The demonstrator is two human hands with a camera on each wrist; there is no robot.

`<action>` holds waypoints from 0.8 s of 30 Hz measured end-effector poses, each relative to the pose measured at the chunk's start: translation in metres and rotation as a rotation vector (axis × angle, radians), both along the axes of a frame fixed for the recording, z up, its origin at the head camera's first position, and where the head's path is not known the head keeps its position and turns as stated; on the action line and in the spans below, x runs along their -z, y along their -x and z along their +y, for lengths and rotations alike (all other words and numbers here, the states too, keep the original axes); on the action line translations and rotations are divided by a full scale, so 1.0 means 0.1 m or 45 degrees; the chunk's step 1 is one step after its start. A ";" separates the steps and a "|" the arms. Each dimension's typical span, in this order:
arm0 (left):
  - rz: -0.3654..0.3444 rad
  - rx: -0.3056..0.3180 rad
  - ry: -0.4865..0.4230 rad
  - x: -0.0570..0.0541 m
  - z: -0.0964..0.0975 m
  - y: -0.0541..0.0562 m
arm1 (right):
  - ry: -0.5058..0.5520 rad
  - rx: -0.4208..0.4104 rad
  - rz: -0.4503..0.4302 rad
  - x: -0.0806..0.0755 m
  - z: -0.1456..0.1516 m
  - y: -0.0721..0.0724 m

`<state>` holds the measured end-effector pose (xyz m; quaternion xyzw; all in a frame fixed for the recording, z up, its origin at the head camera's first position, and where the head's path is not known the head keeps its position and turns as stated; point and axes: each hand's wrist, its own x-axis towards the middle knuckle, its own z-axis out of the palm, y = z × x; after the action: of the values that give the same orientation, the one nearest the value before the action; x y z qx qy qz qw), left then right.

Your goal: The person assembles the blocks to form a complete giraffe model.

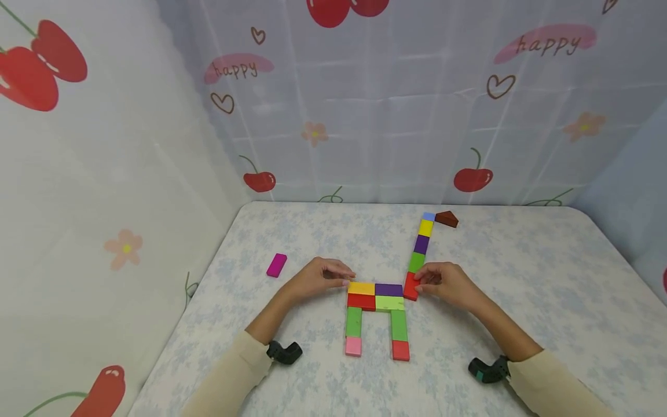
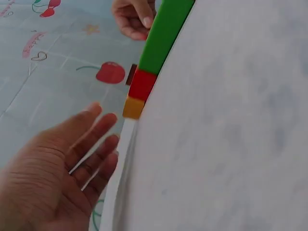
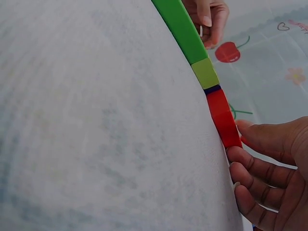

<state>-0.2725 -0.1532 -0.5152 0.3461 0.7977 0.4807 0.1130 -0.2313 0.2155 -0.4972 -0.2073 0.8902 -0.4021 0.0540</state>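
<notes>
Flat coloured blocks form a four-legged shape with a long slanted neck. My right hand (image 1: 449, 284) holds the red block (image 1: 410, 286) at the neck's base with thumb and fingertips at its right side. In the right wrist view the thumb and index finger meet that block's end. My left hand (image 1: 319, 279) is beside the top left corner of the yellow-orange block (image 1: 361, 288), fingers extended and holding nothing. In the left wrist view a small gap shows between those fingers and the block. Next to it lies a purple block (image 1: 388, 289), with a red one (image 1: 361, 301) and a lime-green one (image 1: 389, 303) below.
Two green legs (image 1: 354, 322) end in a pink block (image 1: 353, 346) and a red block (image 1: 400, 350). Up the neck run green, purple, yellow and blue blocks, with a brown wedge (image 1: 446, 218) at the tip. A magenta block (image 1: 277, 265) lies apart at left on the patterned table (image 1: 484, 249).
</notes>
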 end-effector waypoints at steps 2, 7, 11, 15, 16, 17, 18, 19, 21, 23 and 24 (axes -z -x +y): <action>0.048 -0.049 0.018 -0.09 -0.08 0.04 | 0.002 0.005 0.004 0.01 0.00 0.00; 0.175 -0.169 0.020 -0.26 -0.33 0.12 | 0.010 0.008 -0.009 0.02 0.01 -0.01; 0.242 -0.252 0.022 -0.36 -0.54 0.16 | 0.018 0.000 -0.011 0.02 0.01 -0.01; 0.295 -0.320 0.034 -0.44 -0.73 0.20 | 0.026 0.004 -0.008 0.01 0.01 0.00; 0.305 -0.337 0.043 -0.46 -0.78 0.20 | 0.028 0.005 -0.009 0.01 0.01 0.00; 0.310 -0.356 0.059 -0.47 -0.82 0.21 | 0.029 0.009 -0.011 0.01 0.02 0.00; 0.308 -0.376 0.072 -0.48 -0.86 0.22 | 0.032 0.008 -0.012 0.01 0.02 0.00; 0.308 -0.395 0.089 -0.49 -0.90 0.22 | 0.034 0.008 -0.013 0.01 0.01 0.00; 0.296 -0.433 0.120 -0.50 -0.97 0.23 | 0.036 0.009 -0.017 0.01 0.01 0.00; 0.278 -0.468 0.149 -0.50 -1.03 0.23 | 0.038 0.007 -0.018 0.01 0.01 0.00; 0.267 -0.482 0.160 -0.50 -1.06 0.23 | 0.038 0.007 -0.016 0.01 0.01 -0.01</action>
<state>-0.2956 -0.2588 -0.4648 0.2305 0.8842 0.4041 -0.0416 -0.2307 0.2168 -0.4986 -0.2031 0.8843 -0.4169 0.0554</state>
